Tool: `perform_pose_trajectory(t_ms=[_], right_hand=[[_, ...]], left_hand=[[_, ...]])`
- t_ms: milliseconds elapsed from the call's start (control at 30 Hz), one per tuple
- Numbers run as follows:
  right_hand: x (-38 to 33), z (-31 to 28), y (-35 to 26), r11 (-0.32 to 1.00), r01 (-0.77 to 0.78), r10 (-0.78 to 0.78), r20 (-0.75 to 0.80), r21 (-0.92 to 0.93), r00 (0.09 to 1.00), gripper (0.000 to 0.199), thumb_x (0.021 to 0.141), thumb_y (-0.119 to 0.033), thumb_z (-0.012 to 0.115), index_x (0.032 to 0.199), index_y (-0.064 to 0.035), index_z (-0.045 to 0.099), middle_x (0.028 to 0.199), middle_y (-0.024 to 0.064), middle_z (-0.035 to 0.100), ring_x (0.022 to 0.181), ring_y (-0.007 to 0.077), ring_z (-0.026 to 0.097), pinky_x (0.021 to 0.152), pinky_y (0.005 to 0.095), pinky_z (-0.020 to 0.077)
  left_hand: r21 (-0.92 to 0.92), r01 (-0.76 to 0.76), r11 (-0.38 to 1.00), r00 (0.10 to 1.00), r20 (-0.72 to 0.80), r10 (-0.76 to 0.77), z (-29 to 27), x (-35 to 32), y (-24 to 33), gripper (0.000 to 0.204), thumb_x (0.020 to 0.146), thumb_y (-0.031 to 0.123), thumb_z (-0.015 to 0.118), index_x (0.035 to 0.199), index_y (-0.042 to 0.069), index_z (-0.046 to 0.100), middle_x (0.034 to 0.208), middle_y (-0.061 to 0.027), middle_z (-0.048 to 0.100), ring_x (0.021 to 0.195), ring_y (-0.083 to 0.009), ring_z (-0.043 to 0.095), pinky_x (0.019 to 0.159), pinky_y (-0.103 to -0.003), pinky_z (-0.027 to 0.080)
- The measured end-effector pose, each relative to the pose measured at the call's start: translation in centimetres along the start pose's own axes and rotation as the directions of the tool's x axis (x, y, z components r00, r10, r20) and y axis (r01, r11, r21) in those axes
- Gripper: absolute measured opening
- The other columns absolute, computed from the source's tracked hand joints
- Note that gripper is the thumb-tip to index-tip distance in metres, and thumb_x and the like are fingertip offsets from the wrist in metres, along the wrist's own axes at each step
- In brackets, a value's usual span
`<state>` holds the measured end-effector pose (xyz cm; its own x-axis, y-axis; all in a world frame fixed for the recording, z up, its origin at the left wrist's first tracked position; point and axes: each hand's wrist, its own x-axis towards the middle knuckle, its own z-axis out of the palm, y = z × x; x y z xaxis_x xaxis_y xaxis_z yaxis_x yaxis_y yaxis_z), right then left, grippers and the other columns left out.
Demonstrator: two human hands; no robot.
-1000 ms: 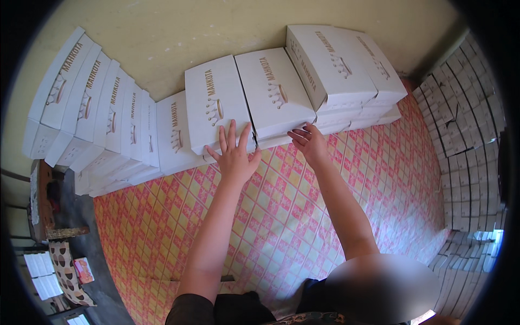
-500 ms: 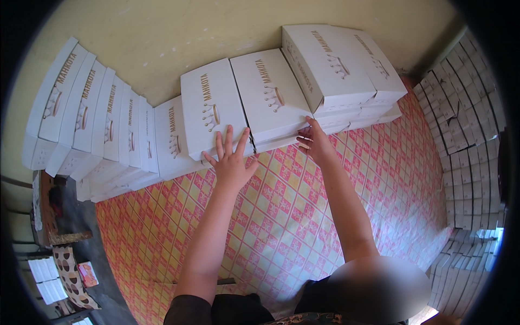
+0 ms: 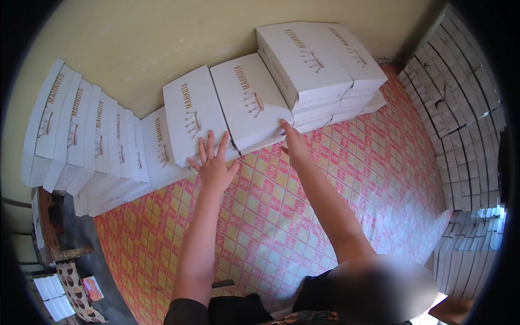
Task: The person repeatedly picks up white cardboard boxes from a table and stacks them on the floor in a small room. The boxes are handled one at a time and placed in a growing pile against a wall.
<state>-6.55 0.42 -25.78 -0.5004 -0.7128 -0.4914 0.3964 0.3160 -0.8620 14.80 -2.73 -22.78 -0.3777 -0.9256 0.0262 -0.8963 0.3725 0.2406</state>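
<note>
My left hand [image 3: 215, 162] has its fingers spread, laid flat over the front edge of a white cardboard box [image 3: 189, 103] with a gold crown print. Beside that one, across a narrow dark gap, sits a second white box [image 3: 249, 97] of the same kind. At its front right corner is my right hand [image 3: 295, 143], one fingertip touching the top edge and other fingers down by the front side, apart. Both boxes rest on other white boxes in a row against the wall.
Taller stacked white boxes [image 3: 319, 59] adjoin on the right; several leaning ones [image 3: 81, 130] line the left. High piles of small boxes [image 3: 455, 97] stand along the right side. A pink and yellow checked mat [image 3: 260, 216] covers the floor. A patterned cushion [image 3: 76, 290] lies lower left.
The view has turned, so the boxes appear further left. My left hand stays on its box; my right hand remains at the corner, its lower fingers now less visible.
</note>
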Motion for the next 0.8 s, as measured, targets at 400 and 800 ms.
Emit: perform_pose_trajectory(t_ms=[400, 800], right_hand=[[-5.9, -4.4, 5.3, 0.951, -0.058, 0.032, 0.089, 0.305, 0.996, 0.061, 0.079, -0.039, 0.063, 0.118, 0.0003, 0.038, 0.105, 0.0103, 0.048, 0.097, 0.0180, 0.046, 0.083, 0.0380, 0.0380], [-4.7, -4.2, 4.9, 0.906, -0.201, 0.114, 0.243, 0.372, 0.963, 0.079, 0.077, -0.039, 0.064, 0.133, -0.0119, 0.016, 0.124, 0.0160, 0.035, 0.108, 0.0276, 0.043, 0.088, 0.0467, 0.0384]], left_hand=[[0.050, 0.019, 0.999, 0.999, 0.041, -0.021, -0.5, -0.1, 0.4, 0.077, 0.073, 0.030, 0.065, 0.137, 0.036, 0.023, 0.147, -0.0025, 0.010, 0.135, -0.0314, 0.004, 0.095, -0.071, 0.009], [0.070, 0.029, 0.997, 0.999, 0.042, -0.032, -0.3, -0.1, 0.8, 0.080, 0.070, 0.027, 0.067, 0.137, 0.036, 0.023, 0.147, -0.0038, 0.009, 0.135, -0.0329, 0.005, 0.094, -0.071, 0.010]])
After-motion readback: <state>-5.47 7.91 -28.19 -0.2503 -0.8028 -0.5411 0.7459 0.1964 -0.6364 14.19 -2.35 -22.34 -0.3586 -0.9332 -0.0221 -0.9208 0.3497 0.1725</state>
